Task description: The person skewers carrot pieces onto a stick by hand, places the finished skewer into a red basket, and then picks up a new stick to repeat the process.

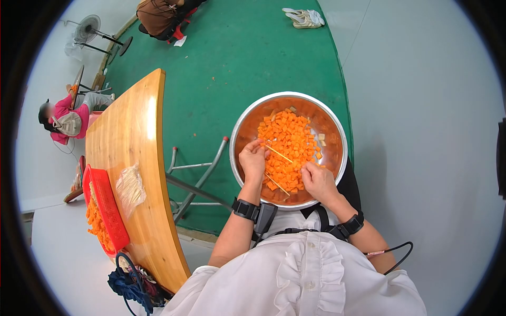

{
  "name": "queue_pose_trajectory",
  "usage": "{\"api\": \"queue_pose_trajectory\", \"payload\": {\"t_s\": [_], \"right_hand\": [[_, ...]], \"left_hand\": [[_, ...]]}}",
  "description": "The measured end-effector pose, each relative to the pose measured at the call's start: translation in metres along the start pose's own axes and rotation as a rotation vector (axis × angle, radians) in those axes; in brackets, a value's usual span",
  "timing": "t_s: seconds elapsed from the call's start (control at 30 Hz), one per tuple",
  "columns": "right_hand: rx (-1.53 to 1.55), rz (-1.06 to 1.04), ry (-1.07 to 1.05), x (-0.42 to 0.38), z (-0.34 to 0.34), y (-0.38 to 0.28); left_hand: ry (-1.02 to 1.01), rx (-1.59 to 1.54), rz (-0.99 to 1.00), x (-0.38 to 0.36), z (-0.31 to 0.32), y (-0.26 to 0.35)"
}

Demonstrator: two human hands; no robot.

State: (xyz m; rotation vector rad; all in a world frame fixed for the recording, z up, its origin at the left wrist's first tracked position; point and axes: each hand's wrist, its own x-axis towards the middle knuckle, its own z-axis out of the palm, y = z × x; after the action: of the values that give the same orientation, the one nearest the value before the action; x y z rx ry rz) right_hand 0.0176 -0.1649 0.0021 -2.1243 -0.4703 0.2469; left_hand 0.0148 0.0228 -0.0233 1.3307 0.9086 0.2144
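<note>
A large metal bowl [341, 126] rests on my lap, filled with orange carrot cubes [287, 129]. My left hand [254, 160] is over the bowl's left side, thumb and fingers pinched on one end of a thin wooden skewer [279, 153]. That skewer slants down to the right above the cubes. My right hand [318, 181] is over the right side, fingers closed near the skewer's free end; what they hold is hidden. A second skewer [276, 185] lies on the cubes below my left hand. A few paler cubes [322, 139] sit by the bowl's right wall.
To the left stands a wooden table [150, 184] with a plastic bag of skewers [130, 187] and a red basket [108, 205] of orange pieces. A dark bag [132, 284] is at its near end. Two people, a fan [88, 29] and shoes [304, 18] are farther off.
</note>
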Motion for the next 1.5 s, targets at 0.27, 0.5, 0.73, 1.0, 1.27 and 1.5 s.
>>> {"api": "queue_pose_trajectory", "payload": {"t_s": [0.27,0.5,0.73,1.0,1.27,1.5], "right_hand": [[0.214,0.152,0.09,0.002,-0.004,0.002],[0.19,0.119,0.118,0.004,-0.004,0.001],[0.228,0.132,0.097,0.002,-0.004,0.007],[0.206,0.127,0.116,0.004,-0.004,0.006],[0.172,0.106,0.098,0.006,-0.003,0.006],[0.184,0.116,0.077,0.005,-0.005,0.002]], "left_hand": [[0.027,0.355,0.194,0.009,-0.009,-0.016],[-0.3,1.14,0.614,-0.009,0.006,-0.006],[-0.558,0.91,0.187,0.008,-0.011,0.007],[-0.546,1.034,0.387,-0.007,-0.016,0.026],[-0.629,1.196,0.691,-0.032,-0.004,0.01],[-0.586,1.308,1.018,-0.032,0.001,0.0]]}}
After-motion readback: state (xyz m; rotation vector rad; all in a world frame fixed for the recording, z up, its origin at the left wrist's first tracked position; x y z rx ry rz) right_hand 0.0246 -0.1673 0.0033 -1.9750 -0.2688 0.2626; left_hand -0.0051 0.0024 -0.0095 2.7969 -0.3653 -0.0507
